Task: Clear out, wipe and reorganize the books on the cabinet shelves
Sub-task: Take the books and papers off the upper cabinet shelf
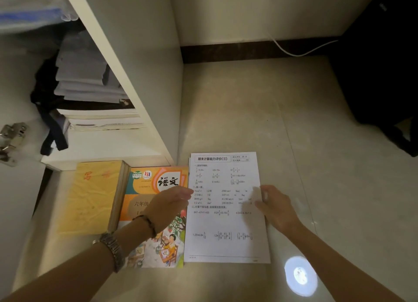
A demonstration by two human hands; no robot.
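A white worksheet stack [226, 233] lies on the floor, printed with maths exercises. My right hand [274, 205] touches its right edge, fingers loosely spread. My left hand [168, 205] hovers at its left edge with fingers straight, over a colourful textbook [158, 245] that lies beside the sheets. Left of the textbook sits a stack of yellow exercise books [90, 197]. The white cabinet [117, 59] stands at left, and its lower shelf holds a pile of books and papers [97, 102].
A dark bag with a strap [48, 111] hangs in the cabinet beside the pile. A metal hinge [11, 141] shows at the far left. A white cable [300, 50] runs along the wall. A dark object [380, 75] fills the right corner. Tiled floor [271, 120] stretches ahead.
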